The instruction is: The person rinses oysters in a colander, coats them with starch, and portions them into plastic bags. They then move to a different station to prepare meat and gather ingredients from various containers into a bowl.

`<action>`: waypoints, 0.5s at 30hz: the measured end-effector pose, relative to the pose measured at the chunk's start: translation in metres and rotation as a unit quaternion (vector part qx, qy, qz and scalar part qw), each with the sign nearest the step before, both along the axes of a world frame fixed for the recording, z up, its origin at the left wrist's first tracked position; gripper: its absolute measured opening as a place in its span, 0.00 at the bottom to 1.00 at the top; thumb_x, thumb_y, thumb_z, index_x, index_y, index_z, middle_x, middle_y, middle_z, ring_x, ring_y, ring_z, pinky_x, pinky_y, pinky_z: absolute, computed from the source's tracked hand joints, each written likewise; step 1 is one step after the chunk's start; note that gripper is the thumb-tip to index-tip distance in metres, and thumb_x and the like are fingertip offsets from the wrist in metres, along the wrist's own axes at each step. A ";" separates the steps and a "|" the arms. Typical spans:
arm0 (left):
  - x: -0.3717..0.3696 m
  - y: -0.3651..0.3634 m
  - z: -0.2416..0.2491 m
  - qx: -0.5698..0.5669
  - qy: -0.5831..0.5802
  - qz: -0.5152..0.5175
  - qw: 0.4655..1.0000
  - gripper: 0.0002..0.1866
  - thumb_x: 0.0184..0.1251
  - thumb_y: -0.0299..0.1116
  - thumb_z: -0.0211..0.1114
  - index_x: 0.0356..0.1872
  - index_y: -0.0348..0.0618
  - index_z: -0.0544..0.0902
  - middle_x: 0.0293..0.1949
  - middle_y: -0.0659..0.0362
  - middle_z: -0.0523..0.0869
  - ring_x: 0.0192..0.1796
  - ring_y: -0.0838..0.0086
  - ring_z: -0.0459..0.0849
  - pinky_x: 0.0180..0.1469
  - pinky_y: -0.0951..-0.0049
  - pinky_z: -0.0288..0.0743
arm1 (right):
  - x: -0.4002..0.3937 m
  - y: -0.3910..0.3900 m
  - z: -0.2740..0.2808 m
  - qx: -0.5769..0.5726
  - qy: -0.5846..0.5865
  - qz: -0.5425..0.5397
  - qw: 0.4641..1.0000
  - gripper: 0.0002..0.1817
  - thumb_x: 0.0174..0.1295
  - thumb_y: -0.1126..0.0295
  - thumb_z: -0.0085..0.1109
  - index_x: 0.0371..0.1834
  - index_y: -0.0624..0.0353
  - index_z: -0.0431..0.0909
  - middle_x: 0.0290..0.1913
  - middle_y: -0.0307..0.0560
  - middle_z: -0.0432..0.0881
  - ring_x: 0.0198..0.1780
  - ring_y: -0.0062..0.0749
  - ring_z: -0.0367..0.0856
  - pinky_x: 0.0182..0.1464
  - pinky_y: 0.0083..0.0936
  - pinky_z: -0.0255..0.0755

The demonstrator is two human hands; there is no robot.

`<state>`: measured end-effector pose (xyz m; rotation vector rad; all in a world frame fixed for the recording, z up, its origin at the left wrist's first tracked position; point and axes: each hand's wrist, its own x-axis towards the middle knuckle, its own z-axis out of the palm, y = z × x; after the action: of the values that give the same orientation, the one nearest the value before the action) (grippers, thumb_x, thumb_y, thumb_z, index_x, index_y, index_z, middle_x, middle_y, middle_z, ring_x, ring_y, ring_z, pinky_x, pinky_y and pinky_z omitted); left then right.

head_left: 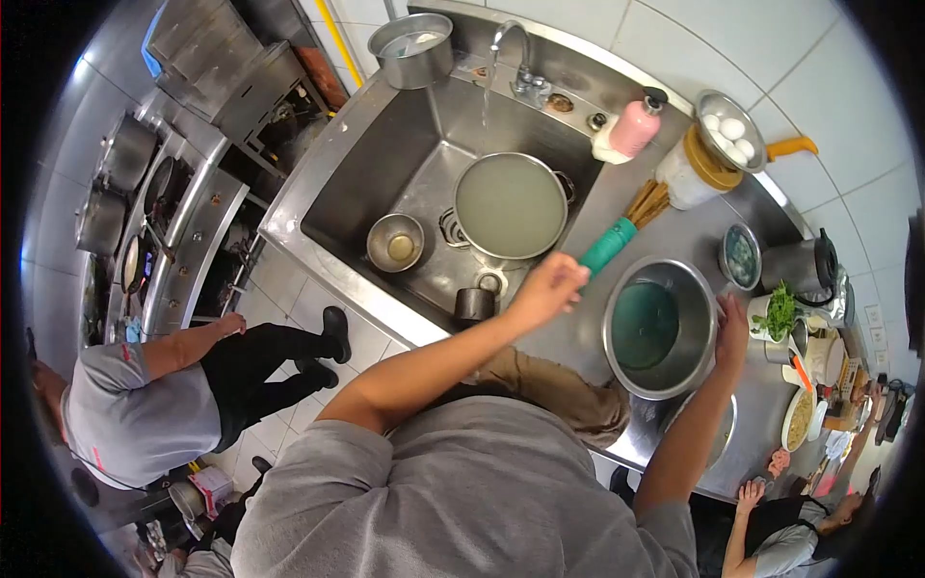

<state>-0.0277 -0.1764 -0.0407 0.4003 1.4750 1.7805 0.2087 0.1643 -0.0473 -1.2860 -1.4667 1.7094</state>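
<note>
My right hand (732, 332) grips the right rim of a large steel bowl (704, 337), which stands on the counter with greenish liquid inside. Loosely bent, with some space between the fingers, my left hand (551, 292) is over the sink's right edge. Beside its fingertips is the handle end of a straw brush (609, 244) wrapped in teal, bristles toward the wall; I see no firm hold on it. In the sink (356, 154) sit a big two-handled pot (511, 207) of cloudy water, a small metal bowl (395, 243) and a small dark pot (475, 303).
Water runs from the tap (511, 48). A pink bottle (636, 125) and a strainer of eggs (729, 135) stand along the wall. Green herbs (776, 310) and food containers line the right counter. Co-workers stand at left (154, 405) and lower right (785, 539).
</note>
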 end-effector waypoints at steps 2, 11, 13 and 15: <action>-0.056 -0.047 -0.025 -0.006 0.112 0.058 0.992 0.06 0.77 0.38 0.59 0.44 0.51 0.77 0.33 0.64 0.84 0.28 0.83 0.80 0.29 0.81 0.73 | 0.014 -0.034 0.010 0.025 -0.012 0.020 0.999 0.27 0.72 0.58 0.57 0.68 0.62 0.69 0.60 0.49 0.79 0.56 0.34 0.78 0.58 0.28 0.72; -0.397 -0.292 -0.328 -0.684 0.312 -0.132 0.646 0.21 0.63 0.39 0.60 0.54 0.43 0.85 0.59 0.47 0.83 0.64 0.53 0.79 0.63 0.57 0.74 | 0.037 -0.153 0.026 0.083 -0.216 -0.002 0.973 0.11 0.64 0.68 0.65 0.42 0.64 0.78 0.37 0.41 0.82 0.39 0.22 0.76 0.43 0.24 0.71; -0.395 -0.285 -0.346 -0.706 0.212 -0.136 0.662 0.21 0.64 0.39 0.60 0.58 0.45 0.83 0.60 0.53 0.83 0.65 0.55 0.79 0.64 0.57 0.74 | 0.039 -0.172 0.026 0.072 -0.209 -0.032 0.975 0.10 0.64 0.68 0.65 0.41 0.63 0.77 0.37 0.40 0.82 0.38 0.22 0.76 0.43 0.24 0.70; -0.389 -0.279 -0.340 -0.710 0.184 -0.118 0.669 0.21 0.64 0.36 0.61 0.58 0.48 0.84 0.60 0.54 0.83 0.65 0.56 0.79 0.64 0.58 0.74 | 0.037 -0.193 0.022 0.078 -0.179 -0.058 0.979 0.08 0.65 0.70 0.64 0.40 0.63 0.77 0.37 0.40 0.82 0.37 0.21 0.75 0.43 0.24 0.70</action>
<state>-0.4170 -0.4557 -0.3806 0.0703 2.4326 -0.0469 0.2453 -0.0292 -0.0250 -1.6180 -1.6482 1.3064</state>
